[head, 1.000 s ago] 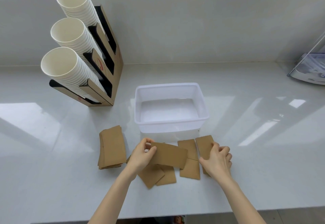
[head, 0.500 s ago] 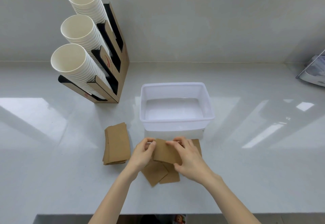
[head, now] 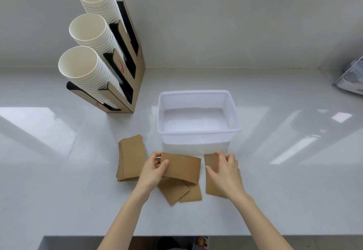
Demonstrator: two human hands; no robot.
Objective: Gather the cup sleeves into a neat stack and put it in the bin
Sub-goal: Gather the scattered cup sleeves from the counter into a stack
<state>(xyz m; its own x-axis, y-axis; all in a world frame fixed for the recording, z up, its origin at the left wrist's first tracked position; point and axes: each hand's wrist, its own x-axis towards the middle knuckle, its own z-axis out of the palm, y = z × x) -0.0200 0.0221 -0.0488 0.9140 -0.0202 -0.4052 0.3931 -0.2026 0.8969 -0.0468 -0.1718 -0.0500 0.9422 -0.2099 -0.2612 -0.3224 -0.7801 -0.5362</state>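
My left hand (head: 152, 168) pinches the left end of a small bundle of brown cup sleeves (head: 181, 167), held just above the counter. Two loose sleeves (head: 177, 190) lie under it. My right hand (head: 224, 173) rests with spread fingers on other flat sleeves (head: 211, 163) to the right; whether it grips them I cannot tell. A neat pile of sleeves (head: 131, 157) lies to the left of my left hand. The translucent white bin (head: 198, 134) stands empty just behind the sleeves.
A cardboard holder (head: 135, 84) with three slanted stacks of white paper cups (head: 82, 67) stands at the back left. A grey-white object (head: 351, 80) sits at the far right edge. The counter's front edge (head: 176, 237) runs just below my forearms.
My right hand met the left at the held bundle, then moved back right onto the flat sleeves. The held bundle looks thicker. My head view shifted slightly left.
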